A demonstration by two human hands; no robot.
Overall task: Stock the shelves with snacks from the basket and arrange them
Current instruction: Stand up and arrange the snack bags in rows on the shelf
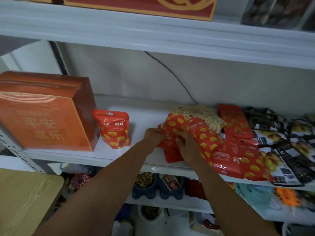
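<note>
Middle shelf [119, 156], left end: large orange gift box [46, 113] stands upright, closed, contents not visible. Just beside it on the right, one red snack pouch [113, 128] with yellow spots stands upright, sealed.

Centre: left hand [154, 136] has its fingers curled on the left edge of a flat red pouch [172, 127], pinching it. Right hand [187, 147] lies on the same pouch with fingers bent; the blur hides whether it grips or only presses. The pouch is tilted, its lower end on the shelf near the front edge.

Right of the hands: loose pile of red pouches [238, 159] lying flat and overlapping, some overhanging the shelf front. A beige pouch [204, 114] lies behind them. Further right, black pouches [281, 150], also flat and overlapping.

Shelf below: blue bowl [144, 189] holding peanuts; beside it a second blue bowl [172, 193] holding a red packet.
</note>
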